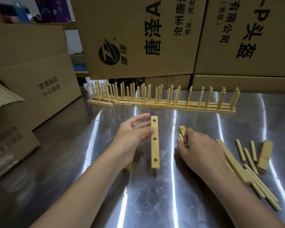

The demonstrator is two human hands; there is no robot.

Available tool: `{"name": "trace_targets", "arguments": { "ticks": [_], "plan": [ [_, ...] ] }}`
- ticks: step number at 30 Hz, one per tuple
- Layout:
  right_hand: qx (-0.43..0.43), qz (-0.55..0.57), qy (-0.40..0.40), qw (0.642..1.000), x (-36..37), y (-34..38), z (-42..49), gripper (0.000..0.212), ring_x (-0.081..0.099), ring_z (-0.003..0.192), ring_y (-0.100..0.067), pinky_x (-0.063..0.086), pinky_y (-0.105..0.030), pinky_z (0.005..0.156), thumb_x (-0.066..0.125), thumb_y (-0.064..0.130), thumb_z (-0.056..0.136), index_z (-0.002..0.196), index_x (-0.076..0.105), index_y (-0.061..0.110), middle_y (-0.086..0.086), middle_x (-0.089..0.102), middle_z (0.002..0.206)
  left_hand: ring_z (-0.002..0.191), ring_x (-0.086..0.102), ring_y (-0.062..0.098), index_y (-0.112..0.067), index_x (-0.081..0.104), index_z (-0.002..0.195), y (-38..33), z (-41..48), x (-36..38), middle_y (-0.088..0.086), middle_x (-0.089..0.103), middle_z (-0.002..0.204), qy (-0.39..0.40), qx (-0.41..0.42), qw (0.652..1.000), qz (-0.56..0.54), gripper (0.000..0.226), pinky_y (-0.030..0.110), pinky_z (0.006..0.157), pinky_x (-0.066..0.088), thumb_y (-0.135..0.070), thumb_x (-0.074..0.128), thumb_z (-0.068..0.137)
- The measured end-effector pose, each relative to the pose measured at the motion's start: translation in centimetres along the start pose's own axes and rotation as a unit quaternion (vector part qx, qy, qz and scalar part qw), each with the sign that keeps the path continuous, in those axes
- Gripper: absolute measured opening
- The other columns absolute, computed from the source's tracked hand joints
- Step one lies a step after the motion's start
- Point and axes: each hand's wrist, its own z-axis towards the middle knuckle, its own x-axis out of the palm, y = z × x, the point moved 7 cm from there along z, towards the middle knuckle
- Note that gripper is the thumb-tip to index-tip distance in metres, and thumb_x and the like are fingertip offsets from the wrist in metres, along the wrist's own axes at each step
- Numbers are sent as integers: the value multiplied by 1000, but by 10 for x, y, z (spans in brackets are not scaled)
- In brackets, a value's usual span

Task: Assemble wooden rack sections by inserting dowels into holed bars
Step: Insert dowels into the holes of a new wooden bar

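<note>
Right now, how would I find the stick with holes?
On the shiny metal table, in front of the long row of finished racks, find the left hand near the middle. It holds a flat wooden bar. Unlike the plain bars and dowels to the right, its face shows three round holes.

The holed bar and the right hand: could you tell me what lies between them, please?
Head view: only bare steel table between holed bar and right hand.
</note>
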Motion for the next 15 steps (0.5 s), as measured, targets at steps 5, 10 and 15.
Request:
{"name": "trace_targets", "arguments": {
  "ticks": [5,10,15],
  "plan": [
    [2,-19,24,1000,7,3,0,26,59,74,-20,47,-36,60,56,48,99,83,52,28,8,58,78,109,77,27,-9,68,131,14,-4,-16,14,79,117,-13,-35,991,-130,42,30,86,64,11,68,95],
    [-10,-25,13,1000,8,9,0,35,59,74,-16,47,-34,57,60,60,93,77,54,30,11,56,76,111,76,27,-9,68,132,14,-1,-19,17,78,118,-19,-60,984,-165,41,38,99,60,7,68,95],
    [-12,-21,32,999,13,8,-2,28,60,77,-16,52,-35,62,62,52,94,77,60,30,11,56,79,104,77,23,-11,68,134,10,-2,-15,16,79,117,13,-52,980,-192,41,35,96,62,4,68,95]
  ]
}}
